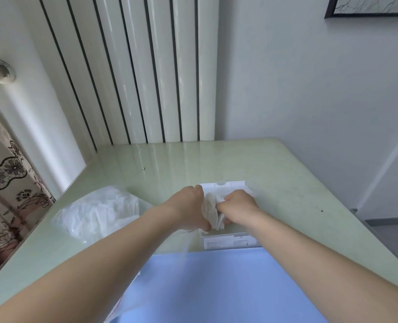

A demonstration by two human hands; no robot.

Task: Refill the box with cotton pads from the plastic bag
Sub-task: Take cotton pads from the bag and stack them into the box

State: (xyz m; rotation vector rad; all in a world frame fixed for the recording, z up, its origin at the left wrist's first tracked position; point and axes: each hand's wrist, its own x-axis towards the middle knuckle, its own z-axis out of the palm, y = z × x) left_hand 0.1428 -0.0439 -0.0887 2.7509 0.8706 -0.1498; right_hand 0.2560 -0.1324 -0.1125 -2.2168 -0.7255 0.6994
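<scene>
Head view shows your left hand (191, 207) and right hand (236, 207) pressed in from either side on a wad of cotton pads (211, 212), both closed around it, right over the open white box (226, 185) on the pale green table (146, 164). The plastic bag (100, 209), with more white pads showing inside, lies just left of the box, near your left forearm. You seem to be seating this batch, so squeeze the stack flat and square before you lower it; a bulging wad will likely catch on the box walls. Keep your fingertips at the stack's ends, push it down evenly, then let go one hand at a time so the pads don't spring back up. How full the box is cannot be told; your hands cover it.
</scene>
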